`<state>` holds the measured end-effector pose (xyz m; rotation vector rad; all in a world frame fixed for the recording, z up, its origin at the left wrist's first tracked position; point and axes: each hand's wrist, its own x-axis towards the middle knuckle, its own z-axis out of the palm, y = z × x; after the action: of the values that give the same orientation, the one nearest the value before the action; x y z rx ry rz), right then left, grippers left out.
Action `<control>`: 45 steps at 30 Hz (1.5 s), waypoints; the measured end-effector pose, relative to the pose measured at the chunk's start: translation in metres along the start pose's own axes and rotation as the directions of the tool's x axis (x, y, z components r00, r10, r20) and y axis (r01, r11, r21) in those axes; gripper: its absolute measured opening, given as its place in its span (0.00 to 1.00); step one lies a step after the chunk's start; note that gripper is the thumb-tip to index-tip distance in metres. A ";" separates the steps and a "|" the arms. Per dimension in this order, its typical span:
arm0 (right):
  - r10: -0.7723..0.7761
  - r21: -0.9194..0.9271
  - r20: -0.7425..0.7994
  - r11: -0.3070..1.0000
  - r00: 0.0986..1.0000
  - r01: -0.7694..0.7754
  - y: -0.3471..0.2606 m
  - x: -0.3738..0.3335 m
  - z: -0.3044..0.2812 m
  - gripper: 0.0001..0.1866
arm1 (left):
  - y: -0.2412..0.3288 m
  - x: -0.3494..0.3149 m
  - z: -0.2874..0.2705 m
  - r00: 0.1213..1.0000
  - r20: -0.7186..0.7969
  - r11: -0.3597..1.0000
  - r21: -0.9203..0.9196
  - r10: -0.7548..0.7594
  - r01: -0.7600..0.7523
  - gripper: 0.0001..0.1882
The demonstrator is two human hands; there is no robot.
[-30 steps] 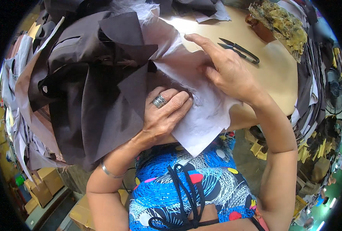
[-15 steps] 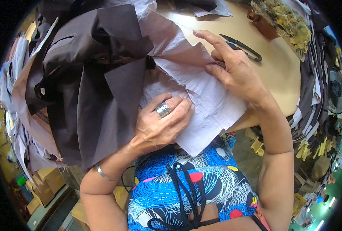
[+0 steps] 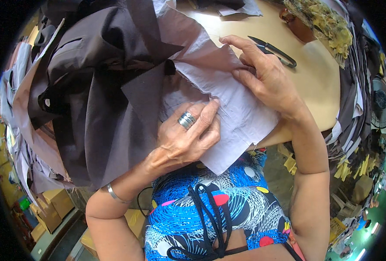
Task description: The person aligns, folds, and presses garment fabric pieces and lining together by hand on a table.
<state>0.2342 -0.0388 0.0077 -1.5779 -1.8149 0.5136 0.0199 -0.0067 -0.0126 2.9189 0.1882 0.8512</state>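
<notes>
A pale lilac lining fabric (image 3: 249, 115) lies in front of me with a frayed seam edge, joined to a dark brown garment (image 3: 106, 104) heaped on the left. My left hand (image 3: 188, 130), wearing a wide silver ring, is closed on the lining, its bent index fingertip pressed at the seam. At the fabric's right edge, my right hand (image 3: 267, 80) has its thumb on the cloth and its lower fingers curled, while the index finger reaches out along the table. Just beyond that hand, black thread snips (image 3: 277, 54) rest on the table.
The tan tabletop (image 3: 319, 87) curves round on the right. A brown container with yellowish thread scraps (image 3: 321, 26) stands at its far right. Stacked cloth pieces (image 3: 354, 100) hang along the right side, more cloth (image 3: 21, 117) on the left. Cardboard boxes (image 3: 51, 209) sit lower left.
My left hand has shifted slightly, its index finger moving up and right along the seam. The dark cloth's upper flap has moved a little to the right. My right hand is nearly still.
</notes>
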 end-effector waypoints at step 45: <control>0.027 -0.240 -0.065 0.970 0.998 -0.042 -0.012 0.014 0.021 0.35 | -0.014 0.000 -0.016 0.991 0.136 0.994 -0.103 -0.020 0.034 0.19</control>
<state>0.2108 -0.0246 0.0042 -1.7692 -1.8617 0.2627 0.0101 0.0077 -0.0012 2.8547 0.1670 0.6371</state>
